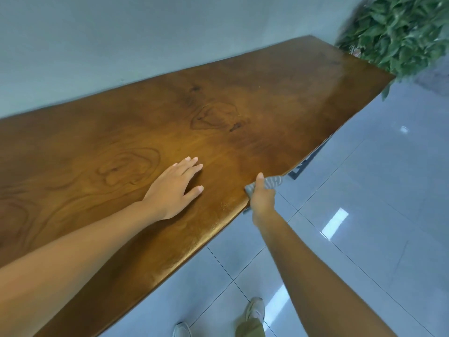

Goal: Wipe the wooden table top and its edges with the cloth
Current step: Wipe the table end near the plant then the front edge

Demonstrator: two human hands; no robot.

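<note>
A long wooden table top (pixel 243 113) with dark grain knots runs from lower left to upper right along a pale wall. My left hand (pixel 175 188) lies flat on the wood with straight fingers, palm down. My right hand (pixel 262 198) grips a grey striped cloth (pixel 273 182) against the table's near edge, thumb on top of the edge and the other fingers hidden below it. Most of the cloth is covered by that hand.
A leafy green plant (pixel 398 32) stands at the table's far right end. Glossy grey floor tiles (pixel 364 203) spread to the right of the table. A dark table leg (pixel 303 166) shows under the edge. My shoes (pixel 255 310) are near the bottom.
</note>
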